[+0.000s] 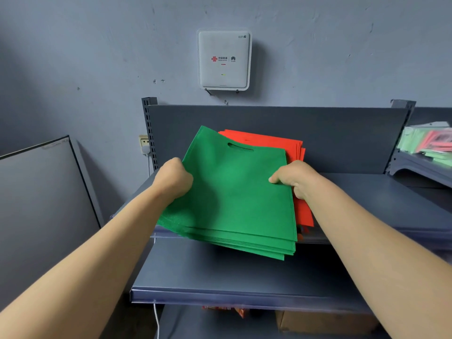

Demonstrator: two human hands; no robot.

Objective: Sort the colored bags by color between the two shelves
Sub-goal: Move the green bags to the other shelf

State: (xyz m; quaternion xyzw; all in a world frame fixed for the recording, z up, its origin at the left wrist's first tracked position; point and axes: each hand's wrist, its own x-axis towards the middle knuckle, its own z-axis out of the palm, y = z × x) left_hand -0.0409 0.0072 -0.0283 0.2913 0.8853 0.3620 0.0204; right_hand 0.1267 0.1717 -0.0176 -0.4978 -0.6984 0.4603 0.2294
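A stack of flat green bags (232, 199) is held in both hands over the front edge of the upper shelf (367, 189). My left hand (175, 178) grips the stack's left edge. My right hand (293, 178) pinches its right edge, thumb on top. Under and behind the green stack lie red bags (274, 141) on the upper shelf; their right edges stick out past the green ones. The lower shelf (220, 277) juts out below, bare where it shows.
A grey back panel (318, 138) closes the shelf behind. Another shelf unit at the right holds packs of green and red items (428, 143). A white router (223, 58) hangs on the wall above. A dark board (44, 192) leans at the left. Cardboard boxes (318, 321) sit beneath.
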